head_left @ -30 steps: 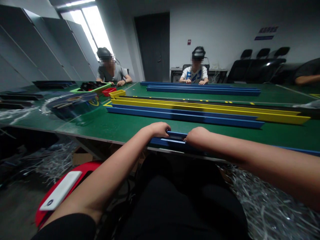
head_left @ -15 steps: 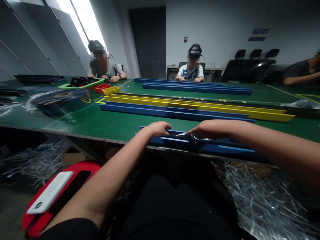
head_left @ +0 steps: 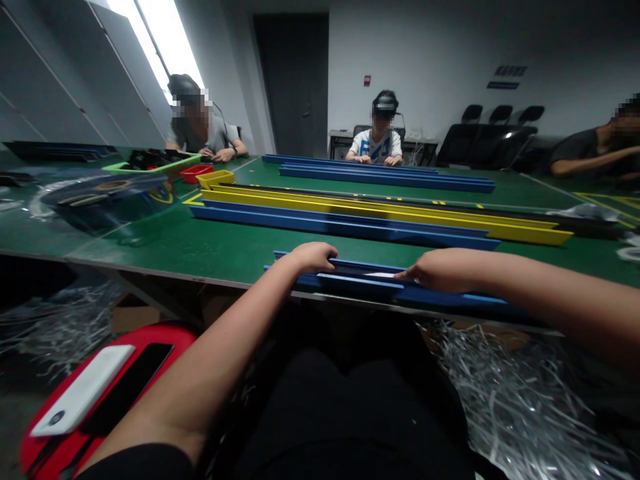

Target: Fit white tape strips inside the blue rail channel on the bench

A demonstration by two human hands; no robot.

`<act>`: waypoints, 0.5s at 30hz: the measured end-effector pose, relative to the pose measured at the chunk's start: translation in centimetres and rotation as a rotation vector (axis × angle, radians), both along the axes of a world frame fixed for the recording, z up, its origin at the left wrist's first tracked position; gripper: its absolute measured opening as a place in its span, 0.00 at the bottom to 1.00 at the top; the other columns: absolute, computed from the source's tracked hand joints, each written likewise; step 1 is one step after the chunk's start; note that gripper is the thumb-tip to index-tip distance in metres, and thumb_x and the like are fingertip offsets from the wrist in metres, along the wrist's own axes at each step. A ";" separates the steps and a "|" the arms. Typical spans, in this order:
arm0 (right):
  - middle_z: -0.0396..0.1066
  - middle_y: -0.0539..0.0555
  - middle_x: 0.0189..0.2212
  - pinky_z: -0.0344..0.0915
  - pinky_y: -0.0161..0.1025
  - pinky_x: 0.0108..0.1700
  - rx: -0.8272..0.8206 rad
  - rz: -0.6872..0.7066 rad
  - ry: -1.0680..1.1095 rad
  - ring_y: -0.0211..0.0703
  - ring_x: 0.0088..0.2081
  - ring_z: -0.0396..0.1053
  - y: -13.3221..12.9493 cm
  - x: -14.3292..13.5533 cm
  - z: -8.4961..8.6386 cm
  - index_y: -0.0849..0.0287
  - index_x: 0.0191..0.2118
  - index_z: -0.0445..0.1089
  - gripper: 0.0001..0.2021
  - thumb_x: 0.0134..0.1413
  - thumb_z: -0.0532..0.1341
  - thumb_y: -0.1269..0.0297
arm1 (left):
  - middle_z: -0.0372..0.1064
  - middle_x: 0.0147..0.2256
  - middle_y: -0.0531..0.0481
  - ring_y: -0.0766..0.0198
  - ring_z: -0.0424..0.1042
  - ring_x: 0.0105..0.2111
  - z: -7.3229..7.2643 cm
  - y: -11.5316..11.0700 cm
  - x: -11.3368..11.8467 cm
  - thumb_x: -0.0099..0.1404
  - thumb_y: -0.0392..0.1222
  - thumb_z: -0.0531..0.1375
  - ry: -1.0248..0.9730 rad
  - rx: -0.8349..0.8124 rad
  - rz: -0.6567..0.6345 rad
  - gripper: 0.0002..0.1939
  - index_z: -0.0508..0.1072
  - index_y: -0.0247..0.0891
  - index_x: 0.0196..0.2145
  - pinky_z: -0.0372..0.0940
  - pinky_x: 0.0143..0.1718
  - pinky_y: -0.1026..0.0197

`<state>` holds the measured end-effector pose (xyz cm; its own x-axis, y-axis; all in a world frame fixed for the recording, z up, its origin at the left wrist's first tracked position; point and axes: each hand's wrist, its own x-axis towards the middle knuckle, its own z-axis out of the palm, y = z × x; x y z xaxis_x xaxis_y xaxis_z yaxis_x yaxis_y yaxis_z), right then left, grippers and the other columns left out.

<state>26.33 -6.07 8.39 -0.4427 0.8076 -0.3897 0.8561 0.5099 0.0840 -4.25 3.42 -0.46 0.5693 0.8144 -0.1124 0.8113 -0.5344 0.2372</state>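
Note:
A long blue channel rail [head_left: 360, 284] lies along the near edge of the table. My left hand [head_left: 316, 257] is closed over the rail's walls left of its middle, its fingers bent down into the groove. Inside the groove, a thin white strip [head_left: 383, 274] shows between my two hands. My right hand [head_left: 434, 270] is curled low over the rail, the fingertips closed at the strip's right end. My right palm and forearm hide the rail's section beneath them.
Beyond lie more blue rails [head_left: 330, 223] and yellow rails [head_left: 400, 215]. A plastic-wrapped reel [head_left: 107, 197], a yellow bin [head_left: 215, 179], a red bin [head_left: 196, 175] and a green tray [head_left: 187, 163] stand left. Phones lie on a red stool [head_left: 173, 363]. Co-workers sit opposite.
My right hand has slid right along the rail, away from my left hand. The white strip now lies lower in the groove. My left hand keeps its hold, and the view has shifted slightly.

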 end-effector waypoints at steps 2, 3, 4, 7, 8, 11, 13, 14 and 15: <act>0.78 0.56 0.41 0.64 0.38 0.35 -0.050 0.032 -0.054 0.42 0.33 0.73 0.3 0.0 -0.9 0.50 0.60 0.68 0.23 0.61 0.52 0.62 | 0.76 0.38 0.49 0.61 0.70 0.32 -0.1 0.1 0.0 0.55 0.52 0.60 -0.002 0.005 0.001 0.21 0.76 0.44 0.45 0.53 0.27 0.62; 0.78 0.57 0.42 0.63 0.39 0.36 -0.076 0.051 -0.077 0.44 0.34 0.73 0.4 0.0 -1.2 0.50 0.61 0.67 0.23 0.61 0.51 0.62 | 0.76 0.38 0.49 0.61 0.70 0.32 -0.1 0.1 -0.1 0.55 0.52 0.60 -0.005 0.009 0.001 0.21 0.76 0.44 0.45 0.53 0.27 0.62; 0.77 0.58 0.42 0.63 0.40 0.36 -0.063 0.055 -0.095 0.45 0.35 0.74 0.5 0.0 -1.4 0.50 0.61 0.67 0.23 0.62 0.51 0.61 | 0.76 0.39 0.49 0.60 0.71 0.33 -0.1 0.1 -0.1 0.55 0.52 0.60 -0.007 0.013 -0.001 0.21 0.76 0.44 0.45 0.53 0.27 0.62; 0.77 0.59 0.43 0.63 0.41 0.36 -0.027 0.071 -0.129 0.47 0.36 0.74 0.6 -0.3 -1.7 0.48 0.60 0.68 0.22 0.63 0.50 0.61 | 0.76 0.39 0.49 0.59 0.71 0.33 -0.2 0.2 -0.1 0.55 0.53 0.60 -0.005 0.018 -0.009 0.21 0.76 0.45 0.46 0.53 0.27 0.61; 0.77 0.59 0.42 0.63 0.41 0.36 -0.020 0.076 -0.133 0.48 0.36 0.74 0.6 -0.4 -1.7 0.47 0.59 0.69 0.22 0.62 0.50 0.62 | 0.76 0.39 0.49 0.59 0.71 0.33 -0.2 0.2 -0.1 0.55 0.53 0.60 -0.002 0.019 -0.008 0.21 0.77 0.45 0.45 0.54 0.27 0.61; 0.77 0.58 0.41 0.64 0.41 0.37 -0.008 0.066 -0.139 0.47 0.36 0.74 0.3 -1.0 -1.7 0.48 0.57 0.71 0.22 0.60 0.52 0.66 | 0.76 0.38 0.49 0.60 0.71 0.34 -0.2 0.1 -0.1 0.56 0.52 0.60 0.004 0.020 0.000 0.20 0.77 0.45 0.45 0.54 0.28 0.62; 0.78 0.58 0.40 0.64 0.41 0.38 -0.017 0.039 -0.134 0.46 0.36 0.74 0.1 -1.5 -1.7 0.49 0.54 0.73 0.21 0.58 0.53 0.68 | 0.76 0.38 0.49 0.60 0.71 0.34 -0.1 0.1 -0.1 0.56 0.52 0.61 0.005 0.018 0.005 0.20 0.77 0.44 0.45 0.54 0.28 0.62; 0.78 0.58 0.39 0.65 0.42 0.39 -0.019 0.024 -0.128 0.47 0.36 0.74 0.0 -1.8 -1.6 0.50 0.52 0.74 0.21 0.57 0.54 0.69 | 0.76 0.38 0.49 0.59 0.71 0.34 -0.1 0.1 0.0 0.56 0.53 0.61 0.005 0.019 0.007 0.20 0.76 0.45 0.45 0.55 0.28 0.62; 0.78 0.58 0.39 0.65 0.42 0.39 -0.019 0.010 -0.125 0.47 0.36 0.74 0.0 -2.0 -1.6 0.50 0.51 0.75 0.20 0.56 0.55 0.69 | 0.76 0.38 0.49 0.59 0.71 0.34 -0.2 0.1 0.0 0.56 0.53 0.61 0.005 0.022 0.008 0.20 0.77 0.45 0.45 0.55 0.28 0.62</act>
